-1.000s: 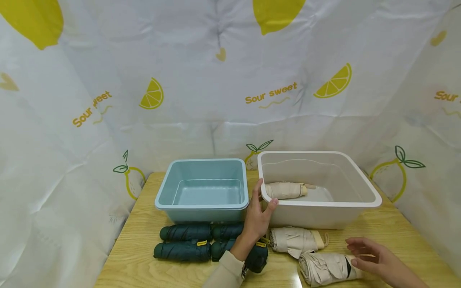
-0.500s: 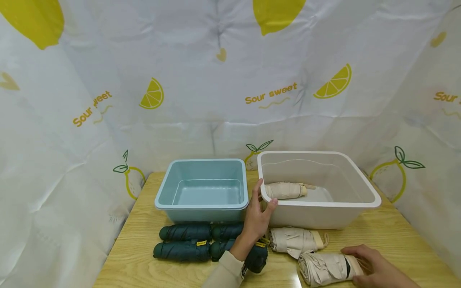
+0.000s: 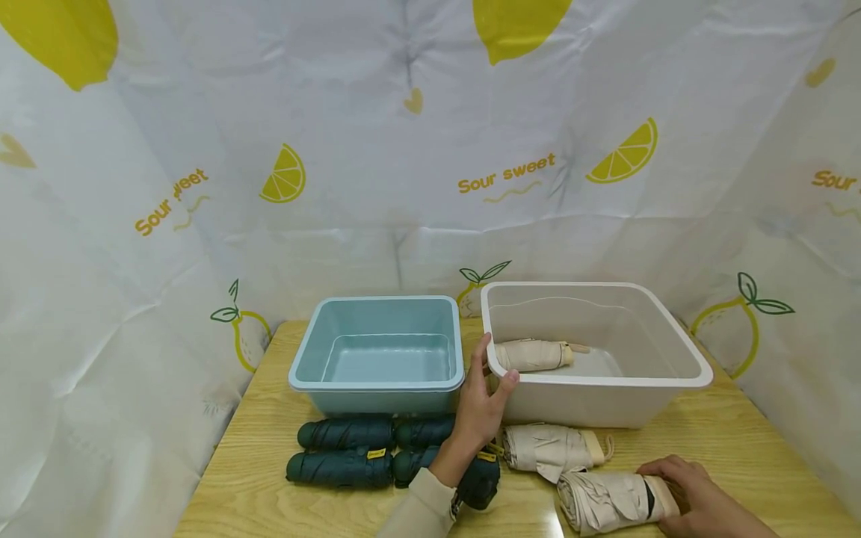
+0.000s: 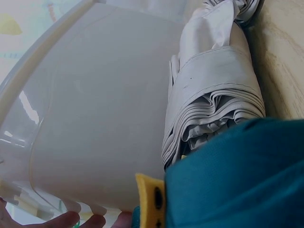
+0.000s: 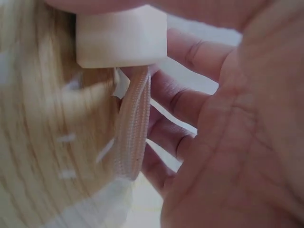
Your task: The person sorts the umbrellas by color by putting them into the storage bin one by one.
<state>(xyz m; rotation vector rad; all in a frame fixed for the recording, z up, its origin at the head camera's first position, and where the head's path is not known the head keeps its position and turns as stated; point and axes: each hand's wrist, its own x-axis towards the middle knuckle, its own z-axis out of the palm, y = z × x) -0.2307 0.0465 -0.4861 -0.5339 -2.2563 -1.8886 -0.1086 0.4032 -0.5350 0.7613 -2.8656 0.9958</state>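
My left hand (image 3: 479, 409) grips the front left corner of the white bin (image 3: 599, 403), thumb over its rim. My right hand (image 3: 699, 499) holds the handle end of the nearest beige folded umbrella (image 3: 600, 502), which lies on the table. In the right wrist view, the pale handle (image 5: 121, 38) sits between thumb and fingers, its wrist strap (image 5: 133, 128) hanging in front of them. Just behind lies a second beige umbrella (image 3: 548, 450). A third beige umbrella (image 3: 531, 356) rests inside the bin. The left wrist view shows a dark green umbrella (image 4: 237, 175) close below that hand.
Left of the white bin stands a light blue bin (image 3: 386, 387) with nothing in it. Several dark green folded umbrellas (image 3: 339, 469) lie in front of it, some partly hidden by my left forearm. A lemon-print sheet (image 3: 377, 187) closes off the back and sides.
My right hand has moved slightly left onto the nearest beige umbrella's handle end and closed around it. The left hand and both bins have stayed put.
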